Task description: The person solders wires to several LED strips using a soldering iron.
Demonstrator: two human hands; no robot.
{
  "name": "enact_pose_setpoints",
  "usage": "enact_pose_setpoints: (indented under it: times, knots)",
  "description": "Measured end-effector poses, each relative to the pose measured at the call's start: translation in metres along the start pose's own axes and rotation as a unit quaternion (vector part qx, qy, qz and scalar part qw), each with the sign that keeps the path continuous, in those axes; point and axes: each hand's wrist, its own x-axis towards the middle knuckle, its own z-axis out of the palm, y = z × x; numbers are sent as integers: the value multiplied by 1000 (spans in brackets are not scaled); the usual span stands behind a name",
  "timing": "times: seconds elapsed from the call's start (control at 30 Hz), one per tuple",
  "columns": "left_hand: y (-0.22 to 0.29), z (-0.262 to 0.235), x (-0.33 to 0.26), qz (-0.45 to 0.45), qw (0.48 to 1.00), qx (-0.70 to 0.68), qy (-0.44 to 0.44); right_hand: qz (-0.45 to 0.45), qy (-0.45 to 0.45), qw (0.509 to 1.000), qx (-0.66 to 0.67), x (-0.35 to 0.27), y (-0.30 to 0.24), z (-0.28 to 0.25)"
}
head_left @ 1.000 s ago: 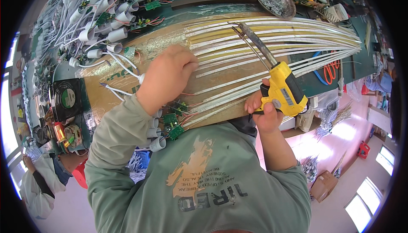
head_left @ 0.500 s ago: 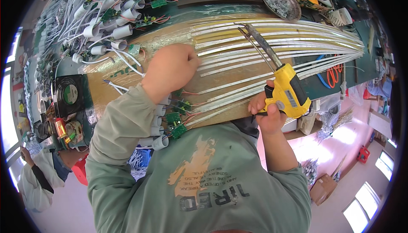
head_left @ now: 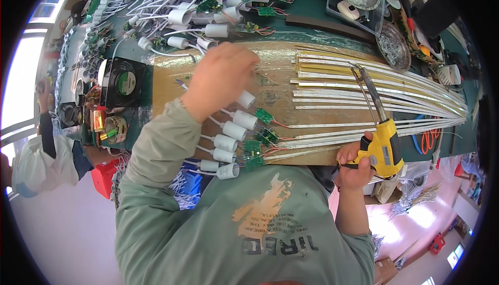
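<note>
My left hand has shifted left off the LED strip ends, nearer the far-left lamp-holder pile; fingers curled, can't tell if gripping. Uncovers near circuit boards, wired to strips. Right hand still grips yellow soldering gun; likely between joints.

The yellow soldering gun in the right grip bears a small label, unreadable. Left of the left grip, a black fan carries a round green label. Nearer the wearer than either grip, upside-down dark lettering marks the green sweatshirt.
</note>
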Motion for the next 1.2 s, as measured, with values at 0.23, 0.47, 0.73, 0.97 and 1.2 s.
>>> enact_pose_setpoints:
  times: [0.23,0.47,0.73,0.97,1.2]
  knots:
    - [-29,-32,-26,28,994,70,-81,0,9,1000,8,3,-1,3]
    - [-27,-35,-43,-23,994,64,-91,-7,5,1000,8,4,-1,4]
    - [-28,-37,-66,-122,988,54,-78,-34,-17,999,-4,2,1,-1]
    - [-18,-35,-61,-156,986,-46,-44,-18,7,1000,-10,2,-2,1]
    - [20,-12,-50,-10,981,-126,-148,-16,3,1000,-10,3,0,2]
